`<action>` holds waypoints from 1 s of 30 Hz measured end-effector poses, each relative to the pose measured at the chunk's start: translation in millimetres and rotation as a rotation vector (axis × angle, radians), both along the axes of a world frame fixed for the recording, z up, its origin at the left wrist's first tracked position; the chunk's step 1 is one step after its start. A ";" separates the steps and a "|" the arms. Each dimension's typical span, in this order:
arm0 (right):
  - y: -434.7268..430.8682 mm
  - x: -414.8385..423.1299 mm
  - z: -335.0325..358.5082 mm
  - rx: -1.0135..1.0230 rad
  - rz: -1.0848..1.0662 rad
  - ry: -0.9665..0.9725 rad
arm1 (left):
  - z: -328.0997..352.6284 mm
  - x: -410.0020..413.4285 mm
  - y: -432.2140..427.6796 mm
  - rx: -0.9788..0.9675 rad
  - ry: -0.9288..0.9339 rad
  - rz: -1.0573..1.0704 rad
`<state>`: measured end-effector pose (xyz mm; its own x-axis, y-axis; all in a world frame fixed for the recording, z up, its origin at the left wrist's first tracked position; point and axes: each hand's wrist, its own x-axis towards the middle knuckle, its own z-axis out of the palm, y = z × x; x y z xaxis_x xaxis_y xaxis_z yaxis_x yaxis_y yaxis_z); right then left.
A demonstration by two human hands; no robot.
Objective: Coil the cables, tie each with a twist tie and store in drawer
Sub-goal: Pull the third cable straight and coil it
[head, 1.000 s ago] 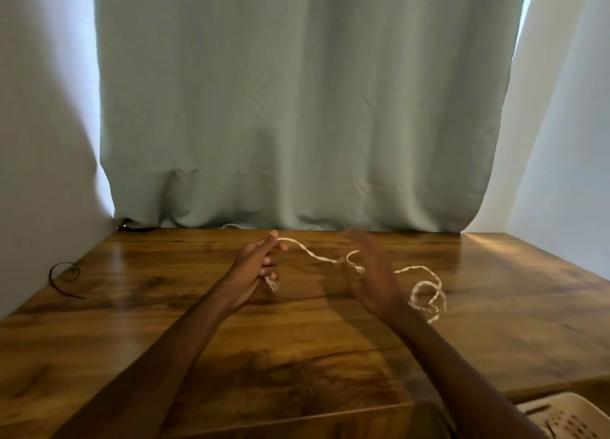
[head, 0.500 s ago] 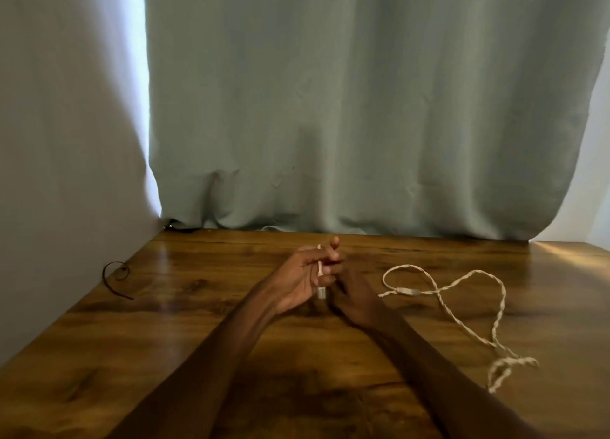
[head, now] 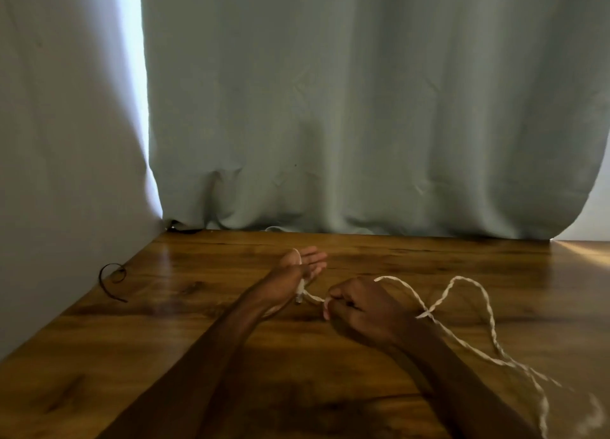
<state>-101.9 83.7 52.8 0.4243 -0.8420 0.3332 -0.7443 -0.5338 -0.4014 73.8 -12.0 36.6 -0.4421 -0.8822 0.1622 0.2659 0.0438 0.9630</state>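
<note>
A white twisted cable (head: 457,290) lies on the wooden table (head: 429,260), looping to the right and trailing off toward the lower right corner. My left hand (head: 302,267) is held out with its fingers straight. The cable runs over it by the thumb, and the cable's end hangs below the wrist. My right hand (head: 359,306) is curled into a fist that grips the cable a short way from the left hand, with the strand taut between the two. A thin dark twist tie (head: 112,278) lies on the table at the far left.
A grey wall (head: 66,141) bounds the table on the left and a pale green curtain (head: 363,108) hangs along its back edge. Something dark sits in the back left corner (head: 180,229) under the curtain.
My hands were together and have parted. The right hand has drawn the cable down and to the right. The left hand's fingers have straightened with the cable round it.
</note>
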 end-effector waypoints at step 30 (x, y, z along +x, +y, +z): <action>-9.6 -19.3 -3.7 -0.401 -0.051 -0.164 | 15.1 -5.8 46.3 0.299 0.045 -0.641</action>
<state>-121.2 74.1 49.1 0.2995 -0.6506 0.6979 -0.7177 -0.6356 -0.2845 68.0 34.3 51.7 -0.8879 -0.4597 -0.0158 0.1907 -0.3991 0.8969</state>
